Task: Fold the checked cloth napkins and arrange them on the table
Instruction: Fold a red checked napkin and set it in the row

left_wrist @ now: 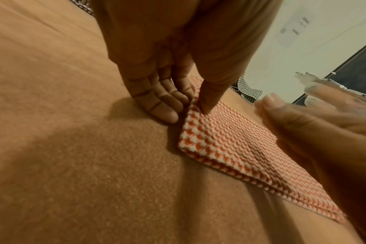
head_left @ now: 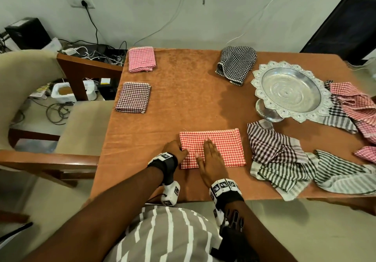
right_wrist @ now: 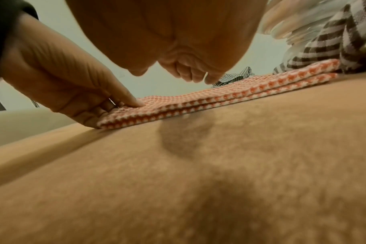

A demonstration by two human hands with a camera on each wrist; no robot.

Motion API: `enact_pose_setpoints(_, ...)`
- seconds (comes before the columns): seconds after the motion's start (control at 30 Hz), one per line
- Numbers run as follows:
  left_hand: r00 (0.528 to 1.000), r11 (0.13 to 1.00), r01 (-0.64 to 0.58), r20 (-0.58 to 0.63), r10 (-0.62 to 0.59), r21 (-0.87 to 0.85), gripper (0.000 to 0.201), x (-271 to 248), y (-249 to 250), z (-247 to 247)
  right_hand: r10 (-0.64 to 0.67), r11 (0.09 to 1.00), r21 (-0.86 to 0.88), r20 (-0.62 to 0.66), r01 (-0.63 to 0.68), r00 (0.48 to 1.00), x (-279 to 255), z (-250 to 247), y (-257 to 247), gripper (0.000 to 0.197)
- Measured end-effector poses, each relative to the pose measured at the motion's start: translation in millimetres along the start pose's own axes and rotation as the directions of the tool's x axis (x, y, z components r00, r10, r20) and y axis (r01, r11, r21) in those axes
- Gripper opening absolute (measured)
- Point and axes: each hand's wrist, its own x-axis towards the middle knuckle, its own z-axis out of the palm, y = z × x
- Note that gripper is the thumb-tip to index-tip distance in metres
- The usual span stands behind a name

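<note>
The left hand (head_left: 175, 147) pinches the left edge of the red napkin (head_left: 223, 145), thumb on top and fingers curled underneath, while the right hand (head_left: 211, 160) lies flat and open across its middle, fingers pointing away from the person. The napkin sits at the near edge of the worktop (head_left: 183, 98), long side running left to right, so the next fold looks set to swing leftward edge over to the right, hinging at that flat palm. Further out, two folded napkins (head_left: 133, 97) wait at the left.
</note>
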Motion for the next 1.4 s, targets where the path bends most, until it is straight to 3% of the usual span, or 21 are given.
enact_pose_setpoints(0.07,1.000,0.999,-0.008,0.010,0.009,-0.039,0.034,-1.0,-2.6,-5.2,-0.039,0.998,0.039,-0.025,0.040,0.999,-1.8,5.3,-4.8,0.077)
enact_pose_setpoints(0.17,1.000,0.996,-0.008,0.016,0.009,-0.088,0.031,-6.2,-10.6,-15.3,-0.058,0.998,0.005,0.137,0.058,0.989,-8.7,16.8,-1.8,0.081)
enact_pose_setpoints(0.2,1.000,0.994,-0.022,0.017,0.024,-0.104,0.031,-9.8,-13.5,-20.1,-0.066,0.997,0.054,0.134,0.059,0.989,-9.5,17.9,-1.5,0.079)
enact_pose_setpoints(0.27,0.997,0.989,-0.075,-0.018,0.074,-0.130,0.025,-18.4,-21.4,-32.6,-0.045,0.948,0.316,0.029,0.033,0.999,-10.6,11.7,-11.0,0.067)
enact_pose_setpoints(0.33,0.991,0.980,-0.124,-0.069,0.114,-0.155,0.015,-29.9,-28.6,-47.6,0.061,0.756,0.654,-0.041,-0.019,0.997,-9.6,5.7,-26.3,0.066)
enact_pose_setpoints(0.4,0.987,0.966,-0.151,-0.084,0.136,-0.209,0.017,-40.8,-33.9,-62.8,0.110,0.520,0.850,0.029,-0.082,0.994,-8.9,-0.8,-44.7,0.075)
enact_pose_setpoints(0.43,0.985,0.948,-0.168,-0.074,0.154,-0.269,0.018,-45.6,-34.9,-69.1,0.079,0.447,0.886,0.095,-0.121,0.992,-7.5,-3.3,-52.5,0.079)
enact_pose_setpoints(0.53,0.972,0.871,-0.189,0.041,0.233,-0.453,0.013,-54.2,-29.6,-73.3,-0.040,0.382,0.908,0.200,-0.170,0.979,-2.5,-4.9,-64.1,0.087)
enact_pose_setpoints(0.6,0.955,0.842,-0.183,0.110,0.274,-0.507,0.011,-57.1,-17.7,-68.5,-0.050,0.400,0.912,0.123,-0.093,0.991,1.2,-5.2,-62.6,0.067)
enact_pose_setpoints(0.67,0.952,0.807,-0.131,0.154,0.265,-0.576,0.028,-57.5,-4.9,-59.1,0.059,0.454,0.889,0.031,-0.054,0.998,4.4,-6.9,-49.9,0.038)
enact_pose_setpoints(0.7,0.952,0.796,-0.138,0.143,0.271,-0.590,0.033,-56.5,-0.2,-53.8,0.148,0.477,0.875,0.009,-0.079,0.989,4.8,-9.2,-40.9,0.034)
enact_pose_setpoints(0.73,0.951,0.829,-0.196,0.103,0.291,-0.524,0.036,-53.9,3.3,-49.9,0.240,0.484,0.868,-0.005,-0.115,0.971,4.6,-11.0,-30.6,0.036)
enact_pose_setpoints(0.8,0.915,0.899,-0.377,0.059,0.398,-0.223,0.040,-47.1,5.9,-41.7,0.378,0.507,0.846,-0.042,-0.169,0.925,3.5,-14.2,-9.5,0.038)
enact_pose_setpoints(0.87,0.868,0.873,-0.482,0.178,0.463,0.080,0.054,-42.0,7.5,-31.1,0.433,0.571,0.795,-0.083,-0.202,0.898,0.8,-14.1,4.0,0.037)
enact_pose_setpoints(0.97,0.822,0.776,-0.561,0.303,0.482,0.288,0.068,-34.8,8.7,-13.2,0.448,0.704,0.669,-0.158,-0.238,0.880,-3.4,-9.3,11.6,0.038)
enact_pose_setpoints(1.1,0.813,0.678,-0.578,0.396,0.427,0.455,0.074,-24.6,3.4,2.3,0.388,0.865,0.425,-0.233,-0.265,0.892,-9.9,-9.7,5.2,0.046)
enact_pose_setpoints(1.2,0.829,0.612,-0.558,0.396,0.394,0.560,0.074,-20.8,-3.0,9.2,0.164,0.987,0.052,-0.285,-0.155,0.944,-12.1,-11.6,-1.4,0.062)
enact_pose_setpoints(1.3,0.834,0.617,-0.550,0.401,0.378,0.563,0.074,-16.3,-7.6,8.8,-0.117,0.984,-0.148,-0.090,0.103,0.989,-4.6,-0.6,-8.7,0.062)
enact_pose_setpoints(1.4,0.827,0.629,-0.558,0.424,0.368,0.542,0.077,-11.5,-7.5,4.4,-0.127,0.972,-0.187,0.083,0.140,0.988,0.5,13.4,-7.7,0.068)
